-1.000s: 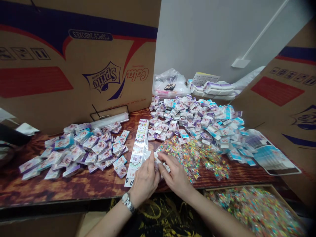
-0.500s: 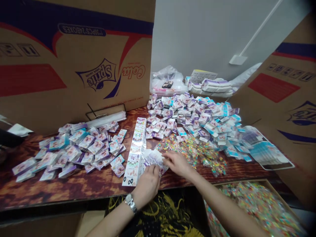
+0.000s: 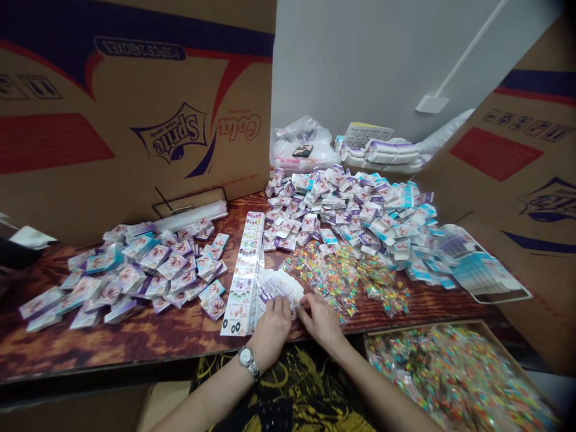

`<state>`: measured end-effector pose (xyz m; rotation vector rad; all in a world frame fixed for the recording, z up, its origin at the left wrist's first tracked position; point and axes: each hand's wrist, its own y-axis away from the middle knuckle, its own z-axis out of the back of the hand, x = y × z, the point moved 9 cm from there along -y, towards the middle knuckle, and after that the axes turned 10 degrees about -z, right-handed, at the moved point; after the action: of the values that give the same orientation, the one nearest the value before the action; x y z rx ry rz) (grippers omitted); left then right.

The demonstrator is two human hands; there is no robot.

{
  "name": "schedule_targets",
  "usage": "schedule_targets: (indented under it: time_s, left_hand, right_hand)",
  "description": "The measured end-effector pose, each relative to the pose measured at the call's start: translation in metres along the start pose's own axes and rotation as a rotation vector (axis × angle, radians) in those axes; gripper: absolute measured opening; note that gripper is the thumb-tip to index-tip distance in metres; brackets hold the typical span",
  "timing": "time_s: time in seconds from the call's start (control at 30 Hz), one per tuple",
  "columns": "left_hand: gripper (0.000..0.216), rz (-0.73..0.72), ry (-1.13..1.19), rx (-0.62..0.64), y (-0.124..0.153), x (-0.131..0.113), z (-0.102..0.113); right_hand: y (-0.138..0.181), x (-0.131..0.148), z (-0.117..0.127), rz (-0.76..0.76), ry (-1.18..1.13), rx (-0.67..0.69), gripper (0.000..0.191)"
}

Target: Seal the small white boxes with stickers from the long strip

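At lower centre, flat cartons (image 3: 279, 284) were being handled: the left hand (image 3: 271, 329) lay over them, grip unclear; the right hand (image 3: 323, 321) pinched their edge. Next move seemingly required light touch.

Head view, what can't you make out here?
All in the head view:
Part of the white cards: hidden under the left hand.
Whether the right hand pinches a card: too small to tell.
Any wording on the sticker strip: too small to read.
Dark object: cut off by the left edge.
Near end of the candy box: cut off by the bottom edge.
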<state>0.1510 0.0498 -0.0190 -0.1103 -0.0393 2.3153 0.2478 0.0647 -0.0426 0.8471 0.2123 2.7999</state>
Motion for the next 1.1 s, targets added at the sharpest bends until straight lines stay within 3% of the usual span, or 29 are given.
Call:
schedule_targets:
  time_s: [0.2, 0.33, 0.43, 0.63, 0.83, 0.97, 1.1]
  left_hand:
    - [0.047, 0.012, -0.010, -0.027, 0.002, 0.001, -0.002]
    - [0.052, 0.025, 0.045, -0.080, 0.004, 0.001, 0.009]
    - [0.061, 0.114, 0.090, -0.124, 0.007, 0.009, 0.020]
    - [0.052, 0.160, 0.246, -0.324, 0.014, 0.032, 0.042]
    - [0.049, 0.245, 0.465, -0.466, 0.025, 0.056, 0.059]
    - [0.053, 0.267, 0.543, -0.490, 0.025, 0.056, 0.066]
    - [0.053, 0.297, 0.528, -0.524, 0.025, 0.055, 0.068]
  right_hand:
    - [-0.001, -0.008, -0.006, -0.042, -0.084, 0.014, 0.008]
    - [-0.004, -0.006, 0.002, -0.051, -0.153, -0.008, 0.017]
    - [-0.004, 0.003, 0.015, -0.036, -0.238, -0.037, 0.016]
    - [0.005, 0.039, 0.044, 0.096, -0.501, 0.011, 0.015]
    - [0.026, 0.076, 0.084, 0.447, -0.333, -0.156, 0.021]
    - [0.030, 0.088, 0.078, 0.574, -0.171, -0.215, 0.026]
    - [0.030, 0.092, 0.067, 0.545, -0.122, -0.254, 0.032]
